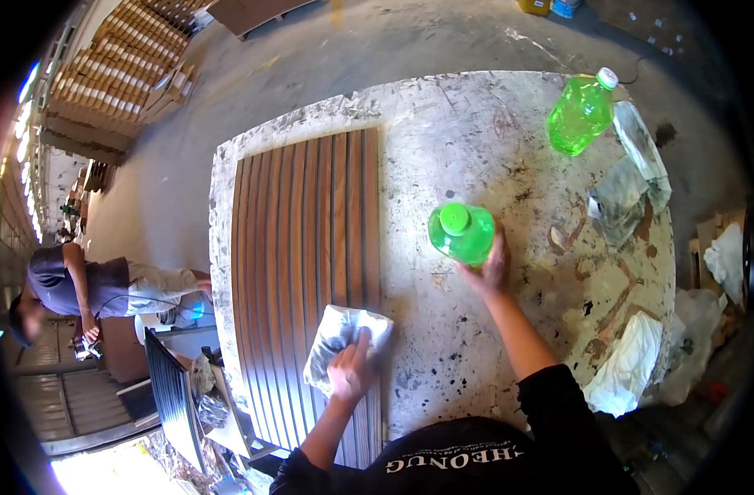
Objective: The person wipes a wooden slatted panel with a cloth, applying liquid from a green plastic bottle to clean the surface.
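A folded white cloth (323, 351) lies on a brown wood-grain panel (290, 214) with dark lengthwise grooves. My left hand (351, 373) presses down on the cloth near the panel's right edge, one finger stretched along it and the others curled. To the right, my right hand (494, 268) is wrapped round the side of a clear bottle (468, 235) with a green cap and green liquid. A second bottle of green liquid (578, 115), with a white cap, stands at the far right of the table, away from both hands.
The worn, paint-spotted white table (443, 346) carries crumpled plastic wrap (620, 202) and a white cloth or bag (629, 367) along its right side. At left, another person (88, 276) stands beyond the table edge, near a dark grooved panel (171, 396). Stacked boards (117, 70) stand far left.
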